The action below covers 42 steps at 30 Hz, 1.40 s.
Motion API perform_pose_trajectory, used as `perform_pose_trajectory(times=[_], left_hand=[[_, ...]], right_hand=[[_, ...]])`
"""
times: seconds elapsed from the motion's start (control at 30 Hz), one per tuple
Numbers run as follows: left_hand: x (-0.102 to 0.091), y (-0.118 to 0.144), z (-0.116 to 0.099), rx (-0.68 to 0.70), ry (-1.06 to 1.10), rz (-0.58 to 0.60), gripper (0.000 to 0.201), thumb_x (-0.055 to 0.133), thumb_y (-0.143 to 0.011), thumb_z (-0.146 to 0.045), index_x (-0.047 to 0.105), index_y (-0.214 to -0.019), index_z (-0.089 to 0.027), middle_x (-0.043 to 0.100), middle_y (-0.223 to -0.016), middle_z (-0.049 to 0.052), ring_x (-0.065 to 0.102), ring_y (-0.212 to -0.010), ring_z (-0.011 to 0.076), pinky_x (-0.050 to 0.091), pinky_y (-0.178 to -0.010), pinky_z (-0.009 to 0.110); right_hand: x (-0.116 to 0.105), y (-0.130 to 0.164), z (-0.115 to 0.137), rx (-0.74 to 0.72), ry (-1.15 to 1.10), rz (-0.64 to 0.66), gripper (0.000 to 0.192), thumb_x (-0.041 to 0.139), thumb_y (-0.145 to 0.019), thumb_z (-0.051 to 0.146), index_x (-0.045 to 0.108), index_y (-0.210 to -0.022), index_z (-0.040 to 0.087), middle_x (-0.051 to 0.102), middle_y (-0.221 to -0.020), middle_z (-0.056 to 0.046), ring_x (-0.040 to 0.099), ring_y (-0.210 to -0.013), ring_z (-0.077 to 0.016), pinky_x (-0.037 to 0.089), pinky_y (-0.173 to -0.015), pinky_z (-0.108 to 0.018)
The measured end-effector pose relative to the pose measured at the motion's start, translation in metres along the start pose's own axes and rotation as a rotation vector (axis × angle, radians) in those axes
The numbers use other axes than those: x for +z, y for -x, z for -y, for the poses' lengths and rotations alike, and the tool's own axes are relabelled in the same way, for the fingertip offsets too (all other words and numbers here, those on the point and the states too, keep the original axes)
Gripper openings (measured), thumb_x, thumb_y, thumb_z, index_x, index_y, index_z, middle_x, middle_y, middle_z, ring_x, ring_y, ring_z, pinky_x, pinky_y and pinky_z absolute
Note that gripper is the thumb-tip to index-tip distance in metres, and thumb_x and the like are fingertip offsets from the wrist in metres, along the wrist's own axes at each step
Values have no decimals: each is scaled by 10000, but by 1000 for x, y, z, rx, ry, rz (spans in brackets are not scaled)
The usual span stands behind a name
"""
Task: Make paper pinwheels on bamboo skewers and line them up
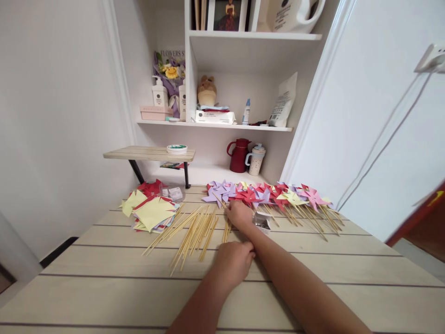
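My right hand reaches to the far middle of the wooden table, its fingers closed on the stick of a purple paper pinwheel at the left end of a row of finished pinwheels. My left hand rests nearer to me, fingers curled on the tabletop, just right of a loose pile of wooden sticks; whether it holds anything I cannot tell. A few sticks lie under my right hand.
A stack of yellow and red folded paper pieces lies at the left. A small clear container sits right of my right hand. Behind stand a small wooden riser, a red jug, a cup and white shelves.
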<state>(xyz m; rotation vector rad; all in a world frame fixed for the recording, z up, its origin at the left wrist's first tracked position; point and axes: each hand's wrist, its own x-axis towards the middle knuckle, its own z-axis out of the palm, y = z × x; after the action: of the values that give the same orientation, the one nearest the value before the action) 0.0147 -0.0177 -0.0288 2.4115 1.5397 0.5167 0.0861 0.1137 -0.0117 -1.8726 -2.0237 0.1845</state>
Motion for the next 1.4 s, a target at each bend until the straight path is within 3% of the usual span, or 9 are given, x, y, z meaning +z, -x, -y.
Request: perform_pose_trajectory(times=[0.23,0.4,0.5,0.63,0.77,0.9,1.17,1.4], left_hand=[[1,-2,3,-39,20,15,323,415,-970,-350,724,-1032,-280,781,-992,50,723,-940,273,479,-747,331],[1,-5,5,-52,57,15,313,420,-969,-325,721,-1053,-295,780,-1022,20,710,-966,230,453,-780,297],[-1,-5,4,-66,74,14,306,428,-965,-332,725,-1026,-294,781,-977,7,707,-933,223,436,-757,292],[-4,-6,2,-95,99,13,295,441,-952,-332,729,-1005,-292,779,-955,0,699,-903,206,423,-747,285],[-6,-6,2,-111,123,15,307,435,-945,-340,733,-991,-285,776,-947,0,691,-888,197,421,-743,280],[-6,-8,3,-119,137,13,317,432,-936,-341,737,-990,-272,775,-934,6,686,-867,197,420,-732,280],[-6,-8,4,-107,133,17,324,426,-936,-343,735,-994,-266,776,-945,4,686,-878,196,427,-746,280],[-5,-7,3,-113,126,12,315,431,-944,-327,735,-1005,-272,776,-940,-4,687,-868,188,426,-737,275]], right_hand=[[-34,1,11,-19,-237,-128,171,599,-851,277,727,-888,169,747,-993,-145,680,-949,-262,452,-790,-320],[-71,1,-3,-102,-589,-178,197,646,-806,321,616,-666,186,661,-693,-18,596,-706,-159,402,-660,-248],[-92,6,-38,-98,-838,-169,309,643,-792,419,521,-616,198,524,-576,35,475,-551,-112,351,-547,-232],[-107,15,-104,16,-1108,-157,409,690,-706,550,475,-627,212,375,-512,71,298,-444,-76,212,-427,-227],[-106,24,-166,163,-1274,-155,421,763,-620,532,493,-648,210,323,-480,94,243,-421,-60,148,-393,-210],[-98,30,-200,255,-1378,-162,362,783,-618,439,523,-693,198,292,-490,110,235,-421,-50,138,-388,-186],[-85,29,-196,278,-1443,-119,329,786,-621,363,509,-684,197,370,-483,94,288,-413,-51,152,-377,-173],[-83,34,-184,282,-1361,-203,343,791,-618,418,538,-650,187,411,-454,79,307,-404,-57,202,-382,-190]])
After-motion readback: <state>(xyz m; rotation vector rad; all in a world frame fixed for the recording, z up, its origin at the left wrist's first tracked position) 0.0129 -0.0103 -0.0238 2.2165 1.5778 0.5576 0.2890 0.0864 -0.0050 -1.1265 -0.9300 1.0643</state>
